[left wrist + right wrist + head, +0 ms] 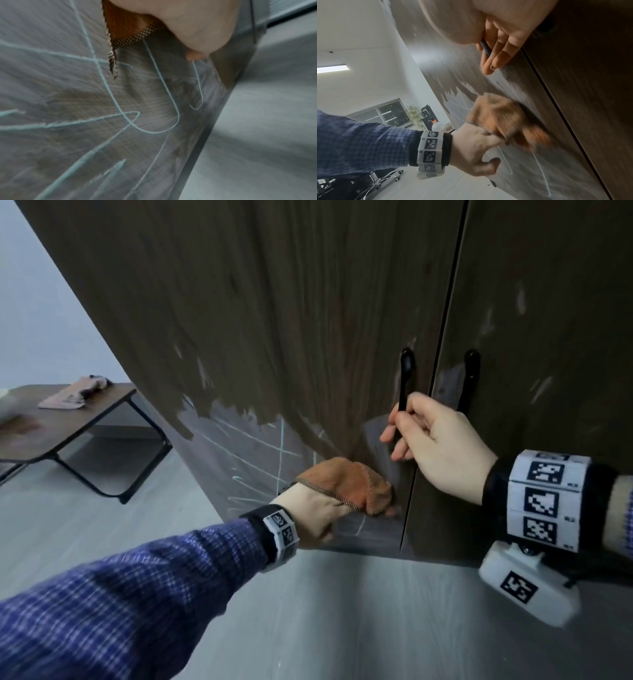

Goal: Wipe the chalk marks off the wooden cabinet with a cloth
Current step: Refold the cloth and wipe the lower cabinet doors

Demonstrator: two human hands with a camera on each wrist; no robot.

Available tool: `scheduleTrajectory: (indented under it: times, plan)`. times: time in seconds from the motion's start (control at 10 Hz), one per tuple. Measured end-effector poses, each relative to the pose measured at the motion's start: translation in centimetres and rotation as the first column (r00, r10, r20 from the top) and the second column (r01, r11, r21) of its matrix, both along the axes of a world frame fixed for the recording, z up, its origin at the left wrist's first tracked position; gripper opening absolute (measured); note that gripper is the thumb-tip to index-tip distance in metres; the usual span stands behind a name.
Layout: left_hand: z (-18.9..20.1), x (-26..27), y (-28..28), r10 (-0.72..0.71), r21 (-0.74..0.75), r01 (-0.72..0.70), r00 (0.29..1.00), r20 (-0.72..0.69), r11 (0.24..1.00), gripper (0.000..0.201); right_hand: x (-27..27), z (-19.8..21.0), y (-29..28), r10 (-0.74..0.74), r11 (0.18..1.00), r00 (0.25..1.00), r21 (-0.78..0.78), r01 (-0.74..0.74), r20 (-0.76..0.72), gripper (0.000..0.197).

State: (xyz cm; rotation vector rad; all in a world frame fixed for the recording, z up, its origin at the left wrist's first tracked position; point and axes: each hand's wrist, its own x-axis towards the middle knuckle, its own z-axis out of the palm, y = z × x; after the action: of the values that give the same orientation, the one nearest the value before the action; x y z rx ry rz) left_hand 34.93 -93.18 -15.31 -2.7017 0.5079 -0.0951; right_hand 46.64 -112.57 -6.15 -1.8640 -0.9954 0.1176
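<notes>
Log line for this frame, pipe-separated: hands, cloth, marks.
left hand: presses orange cloth on left door | right hand: grips left door handle | chalk marks: lower panel still marked

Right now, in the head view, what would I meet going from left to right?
Low table → chalk marks → cloth under the left hand → right hand on a door handle → second handle.
</notes>
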Motion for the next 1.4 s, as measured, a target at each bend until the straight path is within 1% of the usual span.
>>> scheduleTrajectory:
  times: [0.1,0.2,0.3,0.4,0.5,0.6,0.7,0.8,0.9,1.0,1.1,1.2,1.3,1.4]
  plan:
    - [-0.2,0.5,-0.4,-0.097,-0.004,0.097,0.995,-0.019,0.995,0.062,0.3,-0.2,0.0,0.000,1.000,1.000,-0.005,0.000,0.015,0.020]
    - [1.8,2.8,-0.9,-0.202,0.035,0.202,0.979,0.016,0.979,0.057,0.5,-0.7,0.2,-0.003,1.000,1.000,0.009,0.003,0.016,0.020]
    - [4.2,4.8,0.3,-0.325,-0.004,0.327,0.942,0.085,0.945,0.061,0.6,-0.9,0.3,0.000,1.000,1.000,0.026,0.000,-0.011,0.021]
    - [3.6,4.6,2.1,-0.270,0.018,0.269,0.962,0.042,0.963,0.065,0.8,-0.6,0.3,0.005,1.000,1.000,0.030,-0.004,-0.012,0.022]
    - [1.2,4.5,1.6,-0.149,0.043,0.151,0.988,-0.036,0.988,0.070,0.7,-0.8,0.4,-0.012,0.999,1.000,0.040,0.012,0.000,0.023]
    - [-2.3,4.4,0.2,-0.099,0.079,0.111,0.984,-0.146,0.991,0.069,0.8,-1.1,0.6,-0.018,0.999,1.000,0.044,0.017,0.018,0.023]
    - [-5.8,4.2,-1.0,-0.059,-0.036,0.053,0.982,-0.181,0.998,0.061,1.0,-1.0,0.5,-0.004,0.999,1.000,0.042,0.003,0.014,0.023]
    - [-9.5,4.6,-1.0,-0.019,-0.152,-0.026,0.957,-0.289,0.988,0.070,1.0,-1.0,0.3,-0.003,1.000,0.999,0.031,0.002,0.036,0.023]
    - [-11.0,5.0,-1.0,-0.160,-0.393,0.025,0.936,-0.314,0.919,0.085,1.2,-1.0,0.3,0.003,0.999,0.999,0.040,-0.005,0.051,0.025]
    - [-12.9,5.1,-1.5,-0.124,-0.490,-0.109,0.899,-0.420,0.865,0.085,1.0,-1.0,0.2,0.006,0.998,0.999,0.055,-0.009,0.053,0.025]
    - [-14.7,5.0,-1.6,0.074,-0.320,-0.307,0.816,-0.574,0.897,0.062,0.8,-1.1,0.3,0.007,0.998,0.997,0.056,-0.011,0.072,0.026]
    - [-15.0,5.3,-1.6,0.183,0.011,-0.211,0.819,-0.543,0.977,0.059,0.8,-0.9,0.3,0.007,0.998,0.997,0.060,-0.012,0.075,0.026]
    - [-13.4,4.7,-1.3,0.110,0.050,-0.098,0.869,-0.483,0.994,0.061,0.7,-1.0,0.3,0.004,0.999,0.997,0.045,-0.007,0.076,0.026]
    - [-13.2,4.6,0.0,0.090,-0.395,-0.415,0.774,-0.627,0.819,0.039,0.7,-1.0,0.4,-0.004,0.999,0.996,0.039,0.000,0.095,0.026]
